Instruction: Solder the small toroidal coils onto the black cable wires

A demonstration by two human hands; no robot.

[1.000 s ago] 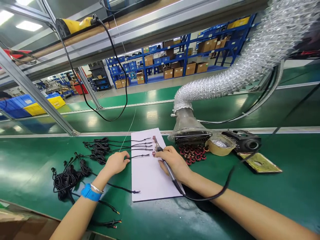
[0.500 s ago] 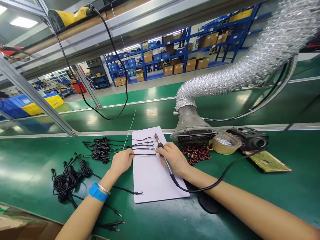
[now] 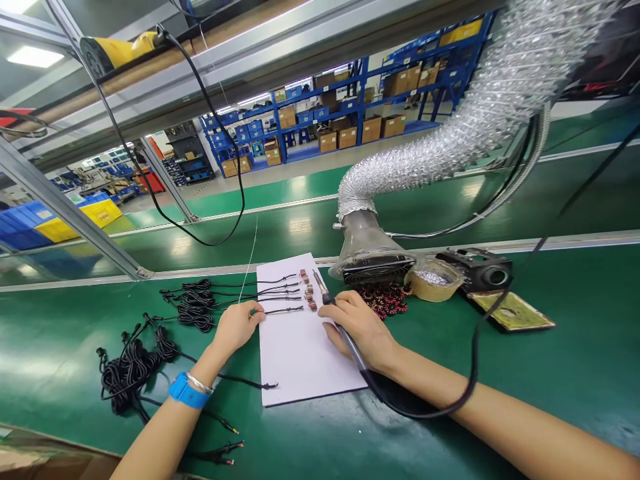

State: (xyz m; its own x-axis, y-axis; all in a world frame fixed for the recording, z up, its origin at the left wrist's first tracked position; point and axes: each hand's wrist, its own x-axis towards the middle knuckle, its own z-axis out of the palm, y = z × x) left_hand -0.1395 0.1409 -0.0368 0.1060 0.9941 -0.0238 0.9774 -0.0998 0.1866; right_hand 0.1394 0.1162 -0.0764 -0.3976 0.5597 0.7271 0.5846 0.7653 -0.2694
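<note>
The right hand point(image 3: 357, 327) is clenched around a soldering iron point(image 3: 356, 357), holding it like a pen, with the thumb and fingers around the grip. The iron's thin metal tip points away from the person and up the sheet, just beside a short row of small copper-coloured parts point(image 3: 309, 291). Its black power cord point(image 3: 425, 415) loops down past the wrist and off to the right.

The left hand point(image 3: 237, 327) lies palm down with its fingers curled at the end of one of the black cable leads point(image 3: 285, 310). It is touching that lead, but the view does not show whether it is pinching it. A blue wrist strap point(image 3: 187, 391) and a silver bangle point(image 3: 199, 383) sit on that wrist.

The leads lie side by side across a white sheet point(image 3: 300, 360) on the green desk point(image 3: 550, 373), their tips ending near the copper-coloured parts. Their coiled black cable bundles point(image 3: 197, 303) sit just left of the sheet, and a larger coil point(image 3: 133, 370) lies nearer the person.

Right of the sheet stand a fume extractor hood point(image 3: 370, 260) on a silver flexible duct point(image 3: 440, 147), a heap of small red-and-black parts point(image 3: 387, 300), a roll of tape point(image 3: 433, 280) and a black device point(image 3: 477, 270).
</note>
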